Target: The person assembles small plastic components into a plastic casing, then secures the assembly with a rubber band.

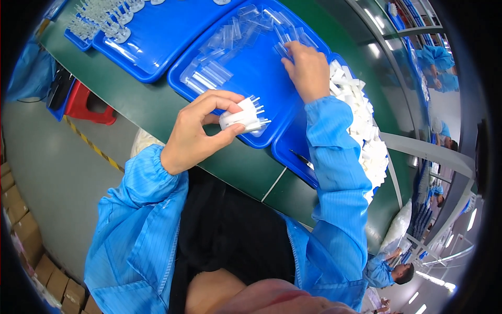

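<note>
My left hand [201,123] is closed around a bundle of white cylindrical pieces [239,116]. Several thin pale prongs stick out of the bundle toward the right, and some clear plastic shows about it. It is held above the near edge of a blue tray [256,89]. At the far right of that tray, my right hand [307,68] reaches down with thumb and forefinger apart. Its fingertips are at a pile of clear plastic pieces [251,23]; whether they grip one is hard to see. More clear plastic pieces [212,76] lie at the tray's left.
Right of my right arm, white pieces [361,131] are heaped. A smaller blue tray [286,152] holds a dark slim tool [301,158]. Another blue tray [157,42] stands far left beside pronged white assemblies [104,23]. A red stool [91,104] stands past the green table [136,99].
</note>
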Motion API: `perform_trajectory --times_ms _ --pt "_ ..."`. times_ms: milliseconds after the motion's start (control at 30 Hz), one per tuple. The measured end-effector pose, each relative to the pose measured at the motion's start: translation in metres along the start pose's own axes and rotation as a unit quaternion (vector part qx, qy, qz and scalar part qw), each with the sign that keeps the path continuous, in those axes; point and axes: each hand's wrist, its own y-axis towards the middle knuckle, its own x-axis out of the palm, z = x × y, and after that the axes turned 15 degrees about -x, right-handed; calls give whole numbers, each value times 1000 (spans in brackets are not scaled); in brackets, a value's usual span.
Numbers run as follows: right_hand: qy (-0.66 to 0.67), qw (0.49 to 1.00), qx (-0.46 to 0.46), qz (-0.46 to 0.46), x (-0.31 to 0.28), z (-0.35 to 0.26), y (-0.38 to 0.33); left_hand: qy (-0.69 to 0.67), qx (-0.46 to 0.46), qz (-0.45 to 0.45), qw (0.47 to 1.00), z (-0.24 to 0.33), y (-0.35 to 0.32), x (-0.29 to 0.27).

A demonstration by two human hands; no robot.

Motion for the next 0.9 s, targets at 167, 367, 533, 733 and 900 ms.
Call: perform_trajectory --times_ms 167,367,533,733,900 --pt "-14 993 -43 -106 -16 -41 -4 -27 -16 4 999 -6 -5 -8" --pt "431 902 17 22 -85 -77 -33 5 -6 0 1000 -10 -4 -8" --pt "380 922 -69 29 -79 -90 -49 14 -20 -44 999 -7 0 4" --pt "441 897 2 26 -76 -89 -63 93 14 -29 995 -6 0 15" --pt "396 911 108 30 -51 -54 -53 91 23 34 995 -8 -4 12"
